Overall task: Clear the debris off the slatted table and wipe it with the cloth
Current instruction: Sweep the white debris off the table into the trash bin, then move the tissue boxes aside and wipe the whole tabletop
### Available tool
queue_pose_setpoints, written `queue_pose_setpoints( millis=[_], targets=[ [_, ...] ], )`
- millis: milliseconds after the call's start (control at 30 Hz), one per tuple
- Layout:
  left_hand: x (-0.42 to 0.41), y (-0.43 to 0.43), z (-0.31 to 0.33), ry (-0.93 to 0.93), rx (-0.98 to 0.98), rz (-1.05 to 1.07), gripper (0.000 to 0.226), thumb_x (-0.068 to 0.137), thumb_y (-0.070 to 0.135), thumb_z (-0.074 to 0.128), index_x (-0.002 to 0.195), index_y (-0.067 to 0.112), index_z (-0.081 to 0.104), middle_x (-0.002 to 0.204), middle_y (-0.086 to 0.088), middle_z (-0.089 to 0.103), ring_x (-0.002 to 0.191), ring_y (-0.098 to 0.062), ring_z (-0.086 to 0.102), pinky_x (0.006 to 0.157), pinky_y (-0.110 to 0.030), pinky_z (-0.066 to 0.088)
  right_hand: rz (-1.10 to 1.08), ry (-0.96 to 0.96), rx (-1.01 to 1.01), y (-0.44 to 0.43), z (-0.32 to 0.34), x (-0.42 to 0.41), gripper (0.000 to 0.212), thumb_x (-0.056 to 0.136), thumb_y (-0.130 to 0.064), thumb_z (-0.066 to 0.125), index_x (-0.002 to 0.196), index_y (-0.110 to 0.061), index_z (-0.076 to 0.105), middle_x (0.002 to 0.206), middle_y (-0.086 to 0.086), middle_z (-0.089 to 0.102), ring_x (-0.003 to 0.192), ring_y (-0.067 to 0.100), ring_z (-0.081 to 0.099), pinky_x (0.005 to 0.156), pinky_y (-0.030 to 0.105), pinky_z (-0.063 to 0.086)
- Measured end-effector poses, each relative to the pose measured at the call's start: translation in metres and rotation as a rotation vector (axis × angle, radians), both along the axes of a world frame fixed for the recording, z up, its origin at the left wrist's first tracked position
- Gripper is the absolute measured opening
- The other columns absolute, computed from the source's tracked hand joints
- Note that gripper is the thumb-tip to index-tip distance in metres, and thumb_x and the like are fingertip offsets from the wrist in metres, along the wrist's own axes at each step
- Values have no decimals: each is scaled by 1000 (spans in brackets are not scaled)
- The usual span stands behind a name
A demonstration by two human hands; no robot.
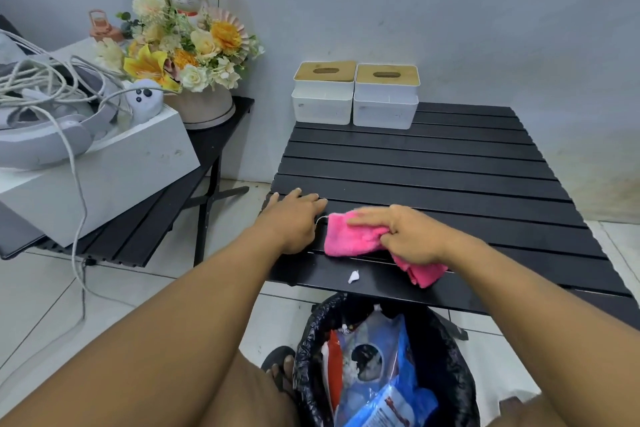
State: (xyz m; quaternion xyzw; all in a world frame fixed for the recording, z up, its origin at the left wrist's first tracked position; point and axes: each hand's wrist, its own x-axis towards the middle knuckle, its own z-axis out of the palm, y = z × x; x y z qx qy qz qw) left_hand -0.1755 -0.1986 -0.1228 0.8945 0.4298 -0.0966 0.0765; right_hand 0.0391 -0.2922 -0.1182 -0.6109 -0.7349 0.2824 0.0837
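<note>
Pink cloth [349, 234]: bunched under gripping right hand [408, 236], near-left of slatted table [450, 163]. Left hand [294, 218]: flat, empty, pressing slats. Wiping seemingly under way; one white scrap [353, 276] uncleared by front edge.

Cloth [360, 236] on table [450, 166], boxes [355, 97] behind.

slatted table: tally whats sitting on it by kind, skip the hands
white tissue boxes with wooden lids: 2
pink cloth: 1
white paper scrap: 1
total: 4
</note>
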Motion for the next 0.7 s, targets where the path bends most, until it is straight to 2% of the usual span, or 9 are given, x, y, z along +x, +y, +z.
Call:
queue_pose_setpoints(
  millis=[33, 100, 133, 200, 233, 333, 467, 600, 700],
  targets=[
    [1, 0, -1, -4, -6, 1, 51, 99, 17, 33, 149, 24, 32, 158, 7, 28, 149, -25, 15, 116, -57, 15, 29, -26, -38, -4, -4, -1, 67, 83, -7, 41, 128, -56, 53, 143, -12, 48, 92, 9, 63, 87, 13, 46],
    [1, 3, -2, -1, -17, 3, 55, 99, 17, 34, 153, 25, 25, 161, 7, 22, 150, -24, 11, 117, -57, 12, 90, -64, -48, -14, -2, -6, 65, 81, -13, 40, 122, -62, 54, 140, -20, 51, 93, -3, 51, 90, 24, 47],
    [1, 4, -4, 5, -16, 0, 56, 99, 18, 33, 154, 25, 23, 162, 7, 21, 150, -24, 11, 117, -57, 12, 121, -59, -45, -20, 0, -7, 64, 82, -10, 40, 120, -59, 58, 139, -28, 48, 97, -6, 48, 93, 25, 46],
    [-1, 5, -6, 14, -12, -4, 55, 100, 18, 30, 154, 26, 22, 162, 7, 19, 150, -25, 10, 118, -57, 11, 187, -33, -59, -34, 8, -9, 63, 83, -4, 42, 119, -51, 63, 138, -39, 41, 93, -7, 54, 88, 19, 46],
    [-1, 5, -7, 12, -9, -3, 54, 101, 18, 29, 154, 26, 22, 162, 7, 19, 150, -25, 10, 118, -56, 11, 217, -49, -69, -42, 11, -10, 63, 83, -4, 42, 121, -50, 62, 138, -41, 38, 92, -8, 53, 86, 16, 44],
    [0, 5, -8, -3, -12, -5, 53, 102, 20, 26, 155, 25, 20, 162, 8, 19, 150, -25, 9, 118, -56, 10, 259, -107, -69, -61, 14, -9, 62, 85, -7, 43, 126, -51, 57, 139, -43, 36, 97, 1, 42, 93, 22, 41],
    [7, 4, -9, -35, -4, -17, 53, 103, 22, 27, 156, 25, 18, 162, 6, 18, 150, -26, 7, 118, -56, 10, 66, -28, 114, -54, 15, 7, 62, 82, -7, 44, 127, -46, 59, 137, -38, 41, 98, 5, 42, 94, 22, 39],
    [20, 3, -16, -97, -3, -23, 53, 104, 29, 28, 156, 24, 16, 163, 4, 16, 150, -27, 7, 118, -56, 11, -271, -100, 344, -22, 0, 32, 61, 80, -19, 35, 135, -36, 54, 146, -17, 45, 109, 24, 48, 100, 40, 42],
    [37, 9, -23, -125, 5, -25, 54, 104, 34, 28, 155, 23, 16, 163, 3, 16, 150, -26, 6, 118, -55, 11, -490, -124, 404, 6, -5, 53, 56, 86, -12, 41, 137, -30, 53, 147, -8, 46, 109, 34, 49, 97, 43, 44]
  ],
)
